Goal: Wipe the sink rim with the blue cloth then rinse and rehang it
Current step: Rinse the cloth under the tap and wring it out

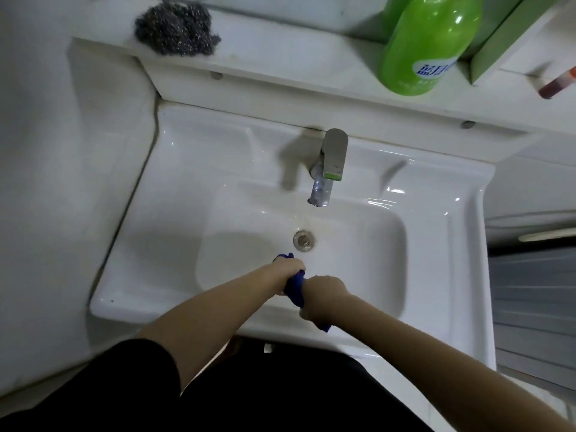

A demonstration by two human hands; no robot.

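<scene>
Hands point(288, 272) grip twisted blue cloth point(296, 286) rope.

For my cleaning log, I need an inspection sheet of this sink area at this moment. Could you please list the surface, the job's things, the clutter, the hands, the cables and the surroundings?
Surface: white sink, glossy; faucet at the back, drain in the basin.
Job's things: blue cloth, twisted into a rope over the front of the basin.
Clutter: steel wool pad and green bottle on the shelf behind the sink.
Hands: left hand and right hand both closed on the cloth, apparently wringing it.
Cables: nothing seen.
Surroundings: white wall at left; grey floor at right.
</scene>
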